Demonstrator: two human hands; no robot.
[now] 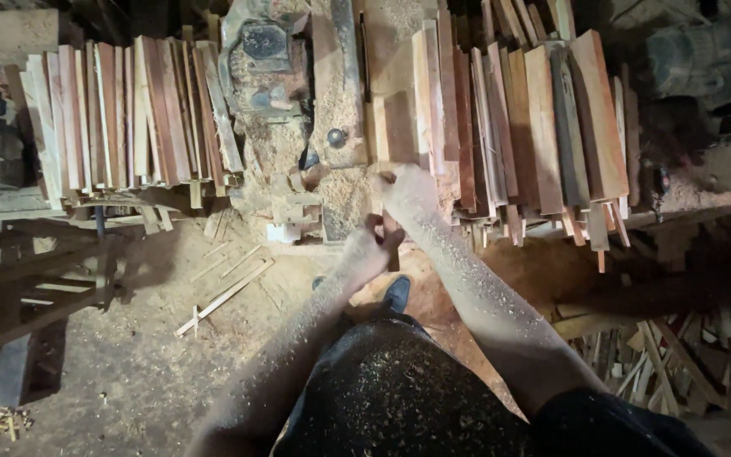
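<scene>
I look down at a sawdust-covered saw bench (344, 101). My right hand (408, 193) is at the near end of a narrow wooden board (391, 118) that lies lengthwise on the bench, its fingers closed on the board's end. My left hand (370, 250) is just below and nearer to me, fingers curled around the lower end of the same piece or a thin strip; I cannot tell which. Both forearms are dusted with sawdust.
Stacks of reddish wooden slats lie on the left (129, 114) and on the right (535, 127) of the bench. A dark machine part (264, 59) sits at the top. Loose strips (222, 296) and offcuts (678, 355) litter the dirt floor. A wooden frame (35, 288) stands at left.
</scene>
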